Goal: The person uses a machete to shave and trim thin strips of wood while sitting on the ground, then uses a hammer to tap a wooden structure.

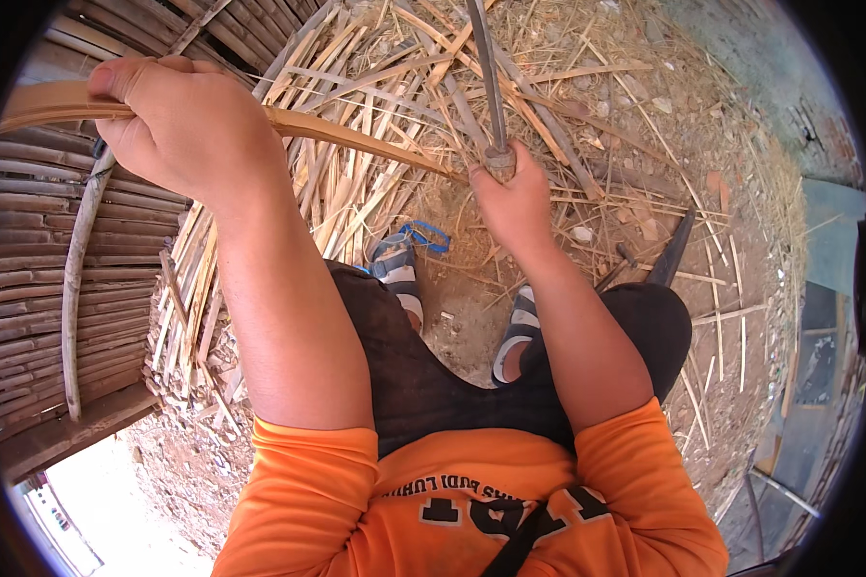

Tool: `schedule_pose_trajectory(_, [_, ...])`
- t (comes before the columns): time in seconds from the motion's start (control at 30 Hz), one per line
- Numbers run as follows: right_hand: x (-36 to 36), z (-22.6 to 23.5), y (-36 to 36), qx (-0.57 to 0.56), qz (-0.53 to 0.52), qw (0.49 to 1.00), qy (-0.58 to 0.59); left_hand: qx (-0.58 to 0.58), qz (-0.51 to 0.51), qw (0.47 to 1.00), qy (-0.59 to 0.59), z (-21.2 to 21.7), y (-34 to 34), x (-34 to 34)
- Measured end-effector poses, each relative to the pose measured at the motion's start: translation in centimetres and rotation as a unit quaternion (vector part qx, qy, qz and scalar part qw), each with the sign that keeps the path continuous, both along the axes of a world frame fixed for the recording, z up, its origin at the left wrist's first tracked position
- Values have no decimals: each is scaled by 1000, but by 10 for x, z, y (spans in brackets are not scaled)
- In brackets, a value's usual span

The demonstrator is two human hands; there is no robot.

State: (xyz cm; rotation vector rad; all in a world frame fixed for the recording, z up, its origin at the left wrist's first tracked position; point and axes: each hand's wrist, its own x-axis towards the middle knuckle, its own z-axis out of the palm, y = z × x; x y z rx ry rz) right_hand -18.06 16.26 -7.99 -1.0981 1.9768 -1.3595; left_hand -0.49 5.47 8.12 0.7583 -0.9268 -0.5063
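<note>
left hand (188,125) clamped on a smooth, curving bamboo strip (356,138), right hand (516,200) clamped round a narrow knife (491,82); gritty dirt (460,308) opens between sandals (394,262).

The wooden strip (356,140) looks smooth, the knife blade (491,77) dull metal, the shirt (496,448) matt cloth.

Earth-floored work space between a slatted wall and a weathered, grey-green one.
On the left, the slatted wall (29,279) is built of brown, cane-like lengths, crossed by a pale pole (79,279) and edged below by a dark wooden beam (77,433); beyond it, the lower left corner glares with white daylight (106,490). The brown dirt floor (452,341) is littered with straw and chips toward the grey-green wall (799,87), where a blue-grey panel (832,226) stands at the right.
</note>
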Motion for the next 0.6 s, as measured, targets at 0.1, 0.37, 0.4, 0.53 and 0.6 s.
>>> schedule_pose_trajectory(0.1, [2,-21,11,11,21,1000,-16,11,5,1000,21,0,4,-3])
schedule_pose_trajectory(0.37, [-6,-155,39,314,100,939,99,11,-23,999,25,7,11,-9])
schedule_pose_trajectory(0.4, [-10,-156,40,309,104,941,95,1,-17,999,28,6,9,-8])
schedule_pose_trajectory(0.53, [-16,-135,36,297,117,943,96,9,10,1000,24,7,6,-10])
schedule_pose_trajectory(0.6, [-14,-118,33,317,95,935,131,-1,7,1000,22,5,-2,-5])
